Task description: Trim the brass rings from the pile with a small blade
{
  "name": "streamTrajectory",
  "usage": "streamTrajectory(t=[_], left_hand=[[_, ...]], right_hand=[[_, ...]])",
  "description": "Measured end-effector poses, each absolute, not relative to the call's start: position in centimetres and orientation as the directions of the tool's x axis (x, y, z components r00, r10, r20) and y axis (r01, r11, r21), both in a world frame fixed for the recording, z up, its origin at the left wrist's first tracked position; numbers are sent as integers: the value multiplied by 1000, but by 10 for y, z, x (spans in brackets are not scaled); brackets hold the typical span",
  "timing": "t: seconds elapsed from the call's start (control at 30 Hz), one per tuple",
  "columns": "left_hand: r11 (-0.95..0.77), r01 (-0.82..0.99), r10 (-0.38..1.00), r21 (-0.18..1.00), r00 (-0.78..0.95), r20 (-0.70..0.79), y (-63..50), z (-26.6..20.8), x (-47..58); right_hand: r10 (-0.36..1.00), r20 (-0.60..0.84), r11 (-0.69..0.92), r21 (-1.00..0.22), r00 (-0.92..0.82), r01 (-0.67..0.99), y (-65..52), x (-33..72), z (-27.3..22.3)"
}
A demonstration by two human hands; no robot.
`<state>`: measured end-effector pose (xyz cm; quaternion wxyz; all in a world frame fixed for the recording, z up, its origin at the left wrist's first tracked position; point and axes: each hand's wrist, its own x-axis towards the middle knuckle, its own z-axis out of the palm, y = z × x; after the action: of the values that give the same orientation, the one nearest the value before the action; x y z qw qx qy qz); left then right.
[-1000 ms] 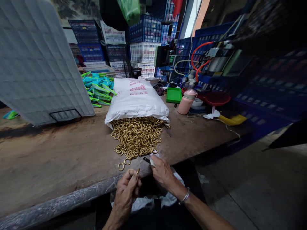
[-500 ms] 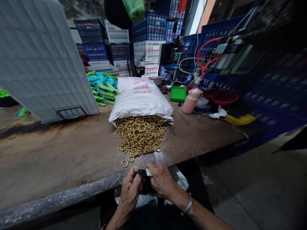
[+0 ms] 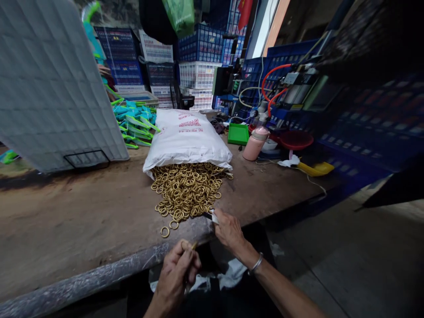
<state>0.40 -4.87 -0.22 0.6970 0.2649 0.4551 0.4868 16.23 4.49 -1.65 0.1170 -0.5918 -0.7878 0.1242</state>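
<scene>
My left hand (image 3: pixel 175 271) is below the table's front edge, thumb and fingers pinched on a gold-coloured ring (image 3: pixel 194 245) whose edge shows past the fingertips. At the front right of the ring pile (image 3: pixel 188 190), my right hand (image 3: pixel 230 232) is closed around a small tool with a white wrapped part (image 3: pixel 215 217) and a dark tip. The tip reaches the nearest rings; whether it touches one I cannot tell. Those rings spill from the mouth of a white sack (image 3: pixel 188 141) lying on the table. Two loose rings, one of them this ring (image 3: pixel 164 232), lie nearest the edge.
A white padded panel (image 3: pixel 59 88) stands at left. Beyond it are turquoise-and-green straps (image 3: pixel 137 119) and another person's hand (image 3: pixel 103 70). To the right are a green tray (image 3: pixel 237 134), a pink bottle (image 3: pixel 255 145) and a red dish (image 3: pixel 296 140). Stacked crates (image 3: pixel 200 75) fill the back.
My hands have moved apart. The right one went forward with the tool to the pile's edge, while the left drew slightly back, keeping its ring. The view shifted slightly.
</scene>
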Motion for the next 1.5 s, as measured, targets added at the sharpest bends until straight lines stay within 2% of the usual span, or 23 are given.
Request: streamTrajectory(t=[0.07,0.17,0.33,0.43,0.53,0.63,0.73,0.87,0.97,1.1,1.2,1.33,1.4,1.5], left_hand=[[420,-457,904,784,137,-405,-44,-6,4],[408,-483,911,775,153,-384,-39,-12,3],[358,-648,919,672,118,-376,-37,-9,0],[401,-702,895,589,161,-417,-36,-7,-4],[407,-730,875,549,137,-465,-34,-9,-6],[396,-702,874,592,89,-478,-30,-11,-7],[356,-651,895,670,31,-445,-26,-12,-7],[277,-568,933,775,-35,-358,-24,-16,-7],[277,-512,938,813,-41,-345,-25,-17,-5],[254,-486,937,837,-90,-337,-27,-18,-3],[215,-429,939,877,-155,-306,-27,-20,-2],[202,-238,941,950,-222,-256,-27,-23,-3],[206,-177,937,962,-247,-246,-27,-23,-4],[222,-169,935,960,-244,-259,-28,-23,-3]], right_hand=[[966,81,258,-328,-245,909,50,164,-19],[975,59,222,-292,-214,930,54,162,-24],[982,28,191,-220,-189,957,58,157,-33],[982,35,189,-258,-186,947,61,158,-32],[975,82,222,-395,-206,891,62,159,-27],[956,85,272,-615,-281,741,57,154,-21],[909,16,246,-825,-416,508,46,143,-11],[831,-58,111,-957,-553,267,32,133,1],[804,-94,32,-979,-588,200,28,129,3],[829,-145,-66,-984,-540,163,27,125,-1],[819,-266,-219,-964,-508,152,24,121,-4],[760,-408,-404,-906,-506,124,20,115,-8],[752,-424,-434,-895,-505,107,19,113,-10],[795,-397,-369,-916,-459,155,20,112,-13]])
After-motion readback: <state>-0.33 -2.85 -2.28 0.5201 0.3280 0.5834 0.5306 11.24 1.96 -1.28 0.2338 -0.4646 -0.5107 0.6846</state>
